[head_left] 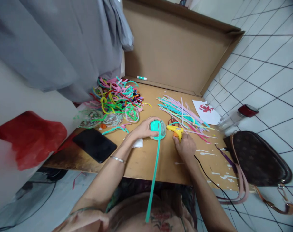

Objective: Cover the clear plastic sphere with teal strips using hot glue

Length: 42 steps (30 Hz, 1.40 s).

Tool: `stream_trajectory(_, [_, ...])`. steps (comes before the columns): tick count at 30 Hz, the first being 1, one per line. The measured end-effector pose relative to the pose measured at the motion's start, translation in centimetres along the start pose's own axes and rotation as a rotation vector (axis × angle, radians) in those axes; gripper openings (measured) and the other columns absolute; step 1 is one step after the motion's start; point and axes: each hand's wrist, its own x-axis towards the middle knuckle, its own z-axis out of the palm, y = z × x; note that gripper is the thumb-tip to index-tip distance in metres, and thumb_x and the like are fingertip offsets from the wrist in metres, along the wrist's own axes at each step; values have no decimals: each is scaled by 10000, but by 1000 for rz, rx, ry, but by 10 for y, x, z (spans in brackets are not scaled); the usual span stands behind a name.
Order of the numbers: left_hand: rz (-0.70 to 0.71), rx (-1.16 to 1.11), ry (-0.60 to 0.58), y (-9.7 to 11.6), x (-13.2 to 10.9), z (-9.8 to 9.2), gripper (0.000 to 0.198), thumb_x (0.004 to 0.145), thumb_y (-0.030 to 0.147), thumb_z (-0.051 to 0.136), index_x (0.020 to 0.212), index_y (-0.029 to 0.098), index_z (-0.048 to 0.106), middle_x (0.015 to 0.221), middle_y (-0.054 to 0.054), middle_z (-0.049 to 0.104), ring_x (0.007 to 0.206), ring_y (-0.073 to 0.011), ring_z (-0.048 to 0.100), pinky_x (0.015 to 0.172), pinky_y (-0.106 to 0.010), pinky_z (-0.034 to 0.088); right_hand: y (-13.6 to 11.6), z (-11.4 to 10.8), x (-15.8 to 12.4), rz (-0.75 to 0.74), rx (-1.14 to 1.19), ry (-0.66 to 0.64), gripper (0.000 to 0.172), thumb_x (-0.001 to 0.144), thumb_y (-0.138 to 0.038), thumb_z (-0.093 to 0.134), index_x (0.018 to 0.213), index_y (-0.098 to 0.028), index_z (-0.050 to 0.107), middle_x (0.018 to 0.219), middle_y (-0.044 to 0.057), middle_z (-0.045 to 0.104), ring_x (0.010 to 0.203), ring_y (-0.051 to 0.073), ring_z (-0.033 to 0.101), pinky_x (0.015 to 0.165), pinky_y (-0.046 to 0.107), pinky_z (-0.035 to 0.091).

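Observation:
A clear round container [163, 130] with turquoise pipe cleaner coiled on its face is held in my left hand [146, 128], near the middle of the table. From the coil a long turquoise strip [155, 170] hangs toward my body. My right hand [186, 146] grips a yellow glue gun [177, 130] by its handle, its nozzle pointing left at the container, a small gap apart. Red-handled scissors [172, 121] lie just behind the glue gun, partly hidden.
A tangled pile of pipe cleaners [114, 93] is at the back left, straight ones [180, 111] at the back right. A black phone [95, 145] lies left. A bottle [233, 119], a brown bag [259, 158] and a black cord [214, 183] are right. Cardboard [170, 48] stands behind.

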Motion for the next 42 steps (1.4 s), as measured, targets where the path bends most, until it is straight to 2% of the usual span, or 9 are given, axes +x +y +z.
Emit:
stream_trajectory(6, [-10, 14, -9, 1, 0, -1, 607, 630, 330, 729, 1188, 193, 534, 1208, -70, 586, 1093, -233, 568, 986, -383, 437, -7, 2, 13, 79, 57, -48, 494, 802, -517, 553, 1032, -81, 592, 981, 195, 652, 897, 289, 630, 721, 349, 449])
stream_trajectory(12, [10, 25, 2, -2, -1, -1, 617, 625, 300, 730, 1199, 183, 538, 1240, -72, 574, 1106, -233, 563, 986, -368, 442, -14, -9, 20, 246, 202, -149, 456, 759, -412, 552, 1095, -104, 571, 1076, 183, 638, 1000, 300, 620, 777, 360, 459])
stream_trajectory(17, [19, 53, 5, -3, 0, -1, 630, 619, 297, 726, 1211, 193, 536, 1224, -60, 577, 1102, -236, 560, 989, -371, 439, -10, -18, 10, 373, 282, -76, 511, 735, -388, 547, 1170, -122, 519, 1004, 170, 664, 925, 322, 638, 734, 386, 454])
stream_trajectory(21, [5, 55, 3, -1, 1, -2, 625, 613, 327, 739, 1192, 194, 547, 1224, -65, 577, 1100, -243, 560, 994, -384, 435, -3, -21, -2, 405, 365, 23, 541, 708, -388, 561, 1181, -128, 527, 1053, 171, 655, 946, 326, 625, 744, 379, 444])
stream_trajectory(26, [-18, 48, 1, 0, 0, -2, 635, 618, 340, 734, 1202, 193, 534, 1251, -73, 563, 1112, -249, 556, 998, -385, 433, 6, -22, -15, 421, 341, -19, 500, 730, -431, 517, 1134, -144, 583, 1020, 159, 661, 912, 305, 617, 715, 369, 438])
stream_trajectory(30, [-11, 39, 1, -4, 0, -1, 615, 630, 319, 714, 1205, 205, 527, 1244, -59, 569, 1106, -239, 560, 990, -380, 438, 17, -27, -20, 409, 339, -67, 438, 727, -498, 514, 999, -174, 628, 876, 117, 660, 813, 284, 602, 646, 348, 412])
stream_trajectory(34, [7, 35, 7, -6, 1, 0, 605, 633, 311, 712, 1199, 199, 528, 1223, -59, 577, 1101, -233, 558, 985, -381, 437, 32, -34, -20, 382, 628, -36, 434, 691, -584, 542, 836, -184, 627, 728, 43, 600, 683, 204, 543, 583, 298, 377])
stream_trajectory(39, [1, 36, 17, -2, 1, 0, 609, 626, 343, 727, 1182, 187, 536, 1214, -74, 577, 1098, -236, 559, 992, -390, 429, 50, -47, -11, 453, 1233, -34, 424, 650, -599, 597, 711, -182, 551, 525, -72, 374, 454, 80, 294, 437, 232, 239])
stream_trajectory(42, [-24, 33, 15, 1, 0, 0, 618, 621, 350, 728, 1185, 190, 534, 1211, -72, 580, 1089, -240, 564, 987, -391, 436, 58, -57, -5, 418, 1169, 136, 412, 657, -589, 586, 722, -184, 542, 528, -67, 401, 453, 88, 335, 444, 238, 278])
